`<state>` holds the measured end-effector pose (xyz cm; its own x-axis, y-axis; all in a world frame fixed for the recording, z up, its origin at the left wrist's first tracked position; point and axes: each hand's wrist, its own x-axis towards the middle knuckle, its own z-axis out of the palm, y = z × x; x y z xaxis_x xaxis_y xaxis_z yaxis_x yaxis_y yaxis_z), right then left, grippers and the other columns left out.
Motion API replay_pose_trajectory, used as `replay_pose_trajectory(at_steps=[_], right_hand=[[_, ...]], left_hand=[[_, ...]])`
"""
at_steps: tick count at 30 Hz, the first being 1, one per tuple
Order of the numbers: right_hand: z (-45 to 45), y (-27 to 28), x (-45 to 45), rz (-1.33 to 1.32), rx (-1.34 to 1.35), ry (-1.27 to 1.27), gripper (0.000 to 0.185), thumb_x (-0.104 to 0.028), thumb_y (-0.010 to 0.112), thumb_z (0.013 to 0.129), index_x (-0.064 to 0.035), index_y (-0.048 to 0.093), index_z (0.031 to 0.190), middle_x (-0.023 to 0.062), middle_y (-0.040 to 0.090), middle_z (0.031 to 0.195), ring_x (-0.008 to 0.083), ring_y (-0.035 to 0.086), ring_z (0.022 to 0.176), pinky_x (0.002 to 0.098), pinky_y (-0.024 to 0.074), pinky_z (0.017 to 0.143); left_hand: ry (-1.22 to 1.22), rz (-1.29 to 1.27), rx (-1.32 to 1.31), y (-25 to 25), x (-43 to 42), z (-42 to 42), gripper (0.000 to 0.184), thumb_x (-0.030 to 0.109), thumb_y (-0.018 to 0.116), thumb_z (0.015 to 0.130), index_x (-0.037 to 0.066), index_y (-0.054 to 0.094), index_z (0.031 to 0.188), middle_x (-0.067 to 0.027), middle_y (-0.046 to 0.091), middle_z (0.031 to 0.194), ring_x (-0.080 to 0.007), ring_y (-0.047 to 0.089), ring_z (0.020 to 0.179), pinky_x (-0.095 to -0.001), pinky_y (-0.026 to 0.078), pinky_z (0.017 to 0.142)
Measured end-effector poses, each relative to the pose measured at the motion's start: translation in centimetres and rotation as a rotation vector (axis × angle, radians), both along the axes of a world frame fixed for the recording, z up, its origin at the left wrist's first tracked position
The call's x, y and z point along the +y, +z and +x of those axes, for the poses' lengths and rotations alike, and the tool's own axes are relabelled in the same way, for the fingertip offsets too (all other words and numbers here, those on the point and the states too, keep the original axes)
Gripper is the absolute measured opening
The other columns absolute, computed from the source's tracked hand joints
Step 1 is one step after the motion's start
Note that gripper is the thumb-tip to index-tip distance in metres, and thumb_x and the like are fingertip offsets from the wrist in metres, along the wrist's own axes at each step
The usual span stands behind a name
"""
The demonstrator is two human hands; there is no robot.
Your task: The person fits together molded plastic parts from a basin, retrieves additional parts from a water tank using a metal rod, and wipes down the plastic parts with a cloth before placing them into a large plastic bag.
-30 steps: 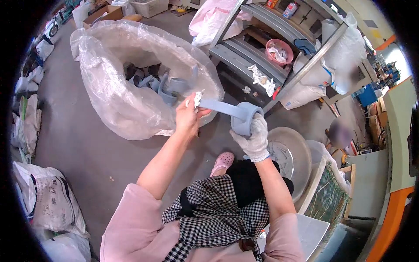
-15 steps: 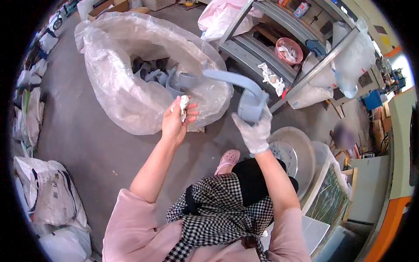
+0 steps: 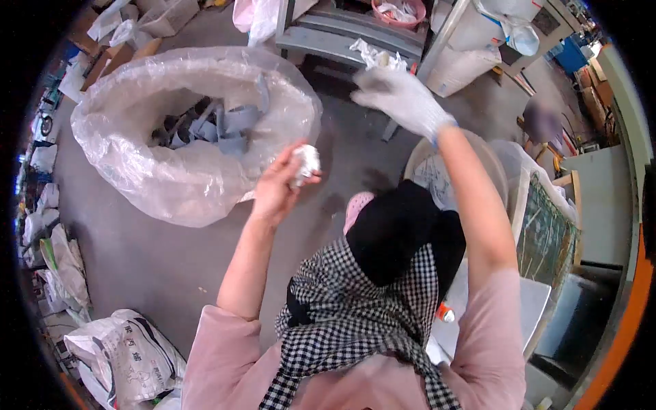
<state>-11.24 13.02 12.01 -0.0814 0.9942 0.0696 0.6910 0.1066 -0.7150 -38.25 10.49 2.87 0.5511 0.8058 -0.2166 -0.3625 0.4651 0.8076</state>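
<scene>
My left hand [image 3: 280, 179] is closed round a crumpled white cloth or tissue [image 3: 307, 166], held up near the bag's right edge. My right hand [image 3: 400, 102], in a white knitted glove, is raised in front of the metal shelf rack. Its fingers are blurred by motion but look stretched out, with nothing seen in them. To the left stands a large clear plastic bag [image 3: 171, 195] with a wide open mouth. Inside it lie several grey-blue moulded pieces with straps [image 3: 232, 130]; one strap [image 3: 263, 93] sticks up near the bag's right wall.
A grey metal rack [image 3: 348, 44] stands ahead, with white crumpled cloth [image 3: 377, 56] and a pink basket [image 3: 398, 12]. A large round tub [image 3: 495, 164] is beside my right leg. A white woven sack [image 3: 130, 355] lies at lower left. An orange-and-white object [image 3: 445, 313] is near my lap.
The grey-blue strapped piece has left my right hand, and a similar strap now shows inside the bag. My right hand has moved up, while the view has shifted right and downward.
</scene>
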Motion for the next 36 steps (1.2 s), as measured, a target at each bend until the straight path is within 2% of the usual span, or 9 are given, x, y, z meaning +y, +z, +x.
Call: replay_pose_trajectory(at_steps=[6,16,19,22,25,27,28,31,36], right_hand=[[1.9,-3.9,-6.5,-0.439,0.564,0.066,0.035,-0.009,0.069,0.08,0.0016,0.059,0.112,0.0067,0.063,0.102,0.0134,0.059,0.095,0.0282,0.0474,0.084],[0.3,-7.7,-5.6,-0.256,0.291,-0.088,0.027,-0.021,0.07,0.08,-0.0009,0.064,0.096,0.0114,0.064,0.085,0.0168,0.063,0.081,0.0297,0.0485,0.072],[0.5,-9.5,-5.3,-0.26,0.405,-0.107,0.029,-0.017,0.072,0.078,-0.0003,0.062,0.1,0.0097,0.065,0.09,0.016,0.063,0.085,0.0287,0.0494,0.077],[1.1,-10.7,-4.8,-0.313,0.597,-0.158,0.035,-0.011,0.073,0.077,0.0007,0.059,0.107,0.0095,0.064,0.097,0.016,0.063,0.089,0.0287,0.0501,0.082],[1.5,-10.2,-4.7,-0.27,0.43,-0.18,0.035,-0.012,0.072,0.078,0.0013,0.058,0.108,0.0116,0.064,0.099,0.0181,0.063,0.089,0.0294,0.0511,0.08],[1.6,-10.5,-4.5,-0.257,0.366,-0.125,0.035,-0.012,0.072,0.078,0.0011,0.058,0.107,0.0124,0.063,0.098,0.0192,0.063,0.088,0.0298,0.0513,0.08],[1.6,-10.6,-4.4,-0.244,0.298,-0.075,0.035,-0.012,0.072,0.077,0.0009,0.058,0.107,0.0131,0.063,0.098,0.0204,0.064,0.087,0.0302,0.0516,0.079],[1.6,-10.9,-4.3,-0.281,0.268,-0.047,0.034,-0.014,0.071,0.077,-0.0001,0.059,0.106,0.014,0.063,0.097,0.0227,0.064,0.088,0.0319,0.0515,0.078],[2.0,-10.7,-4.8,-0.238,0.161,-0.067,0.034,-0.016,0.071,0.078,-0.0009,0.059,0.106,0.014,0.063,0.098,0.0234,0.063,0.089,0.0326,0.0503,0.08]], left_hand=[[-0.22,0.079,0.02,-1.1,-0.2,7.6,0.026,0.014,0.055,0.094,0.007,0.045,0.117,-0.0076,0.057,0.11,-0.0176,0.059,0.098,-0.0298,0.048,0.085],[-0.188,0.031,0.159,-1.7,1.8,9.3,0.017,0.011,0.053,0.094,0.002,0.046,0.107,-0.0085,0.061,0.097,-0.0134,0.064,0.086,-0.0282,0.052,0.071],[-0.346,0.389,0.501,-1.4,4.1,8.0,0.016,0.012,0.06,0.089,-0.003,0.057,0.096,-0.0095,0.062,0.082,-0.0122,0.063,0.075,-0.0261,0.051,0.066],[-0.287,0.802,1.03,-2.2,8.1,4.8,0.022,0.012,0.058,0.083,0.0,0.057,0.101,-0.0179,0.063,0.082,-0.0316,0.062,0.076,-0.0397,0.048,0.073],[-0.188,1.272,1.772,-6.4,16.3,-1.5,0.027,0.012,0.065,0.079,0.007,0.062,0.106,-0.0256,0.05,0.124,-0.0382,0.045,0.12,-0.041,0.048,0.087],[-0.208,1.535,1.943,-9.5,20.4,-5.6,0.024,0.013,0.067,0.076,0.009,0.066,0.1,-0.0259,0.041,0.131,-0.0415,0.035,0.127,-0.0421,0.047,0.09],[-0.21,1.533,1.948,-10.2,21.5,-6.7,0.024,0.013,0.067,0.076,0.009,0.066,0.1,-0.0259,0.041,0.131,-0.0415,0.035,0.127,-0.0421,0.047,0.09],[-0.782,1.065,1.979,-10.4,23.8,-7.4,0.028,0.013,0.067,0.071,0.011,0.07,0.099,-0.0185,0.056,0.116,-0.0349,0.049,0.112,-0.0437,0.042,0.096],[-0.367,1.085,1.635,-6.9,23.4,-9.9,0.018,0.005,0.064,0.072,0.004,0.066,0.09,-0.0144,0.058,0.102,-0.03,0.055,0.099,-0.0415,0.045,0.086]])
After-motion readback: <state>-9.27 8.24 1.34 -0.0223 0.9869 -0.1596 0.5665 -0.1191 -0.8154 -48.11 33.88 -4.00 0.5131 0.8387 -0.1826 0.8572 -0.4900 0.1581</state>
